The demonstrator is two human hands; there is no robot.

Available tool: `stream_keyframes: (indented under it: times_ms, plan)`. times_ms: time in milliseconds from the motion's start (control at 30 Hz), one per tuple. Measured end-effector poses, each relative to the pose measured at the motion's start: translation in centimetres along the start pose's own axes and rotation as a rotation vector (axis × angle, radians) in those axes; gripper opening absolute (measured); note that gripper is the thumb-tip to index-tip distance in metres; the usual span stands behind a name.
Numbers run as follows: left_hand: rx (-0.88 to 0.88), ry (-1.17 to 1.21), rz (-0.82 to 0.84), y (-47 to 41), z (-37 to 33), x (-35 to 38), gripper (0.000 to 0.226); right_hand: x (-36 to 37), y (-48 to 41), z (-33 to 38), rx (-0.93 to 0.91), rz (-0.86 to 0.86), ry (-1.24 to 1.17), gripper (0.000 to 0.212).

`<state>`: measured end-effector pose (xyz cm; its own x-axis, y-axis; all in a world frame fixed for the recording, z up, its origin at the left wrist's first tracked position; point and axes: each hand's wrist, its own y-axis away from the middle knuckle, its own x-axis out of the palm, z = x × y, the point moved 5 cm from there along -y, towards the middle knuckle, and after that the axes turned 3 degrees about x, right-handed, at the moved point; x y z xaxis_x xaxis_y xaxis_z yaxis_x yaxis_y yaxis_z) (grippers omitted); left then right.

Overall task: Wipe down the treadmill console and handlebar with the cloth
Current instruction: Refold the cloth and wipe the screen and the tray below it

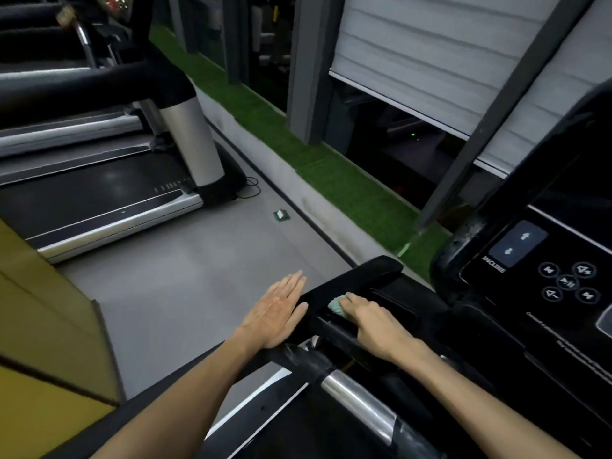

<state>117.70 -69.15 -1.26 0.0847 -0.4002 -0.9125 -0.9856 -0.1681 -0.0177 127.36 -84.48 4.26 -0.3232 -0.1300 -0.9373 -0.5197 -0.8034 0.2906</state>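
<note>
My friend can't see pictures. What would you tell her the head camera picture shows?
A person's right hand holds a pale green cloth in a recess of the black treadmill's side rail, beside the button console. The left hand is flat and open by the rail's end. Beyond, another treadmill stands on the grey floor.

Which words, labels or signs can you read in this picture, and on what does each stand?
"INCLINE": on the black treadmill console, below the grey arrow button.
Arrow and play-pause symbols: on the five round black buttons.
White print lower on the console: too blurred to read.
</note>
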Motion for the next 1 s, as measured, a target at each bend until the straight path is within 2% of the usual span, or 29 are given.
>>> stream_keyframes:
  times_ms: [133, 233, 300, 500, 667, 733, 833, 1000]
  plan:
    - [0.086, -0.002, 0.056, -4.6, -1.6, 1.2, 0.1, -0.5, 1.9, -0.1, -0.095, -0.012, -0.001, 0.053]
    - [0.154, 0.001, 0.104, -6.7, -2.8, 2.0, 0.096, 0.7, 3.3, -0.5, -0.17, 0.049, 0.007, 0.066]
    - [0.2, -0.016, 0.15, -7.5, -3.3, 2.7, 0.094, 1.1, 4.3, -0.8, -0.149, 0.054, -0.013, 0.069]
    - [0.322, -0.018, 0.193, -10.1, -3.6, 4.5, 0.094, 1.3, 7.7, -3.4, -0.014, 0.024, -0.047, 0.056]
    - [0.395, 0.084, 0.198, -10.5, -3.0, 4.8, 0.088, 1.6, 8.1, -2.6, 0.055, 0.027, -0.091, 0.053]
    - [0.398, 0.166, 0.192, -10.7, -2.8, 5.0, 0.081, 2.3, 6.3, -1.3, 0.039, 0.055, -0.111, 0.053]
    - [0.362, 0.214, 0.19, -10.7, -2.6, 5.1, 0.055, 3.4, 2.3, 0.8, 0.023, 0.093, -0.06, 0.052]
    - [0.376, 0.213, 0.18, -10.6, -2.5, 5.1, 0.053, 3.0, 1.7, 1.4, 0.098, 0.075, -0.053, 0.049]
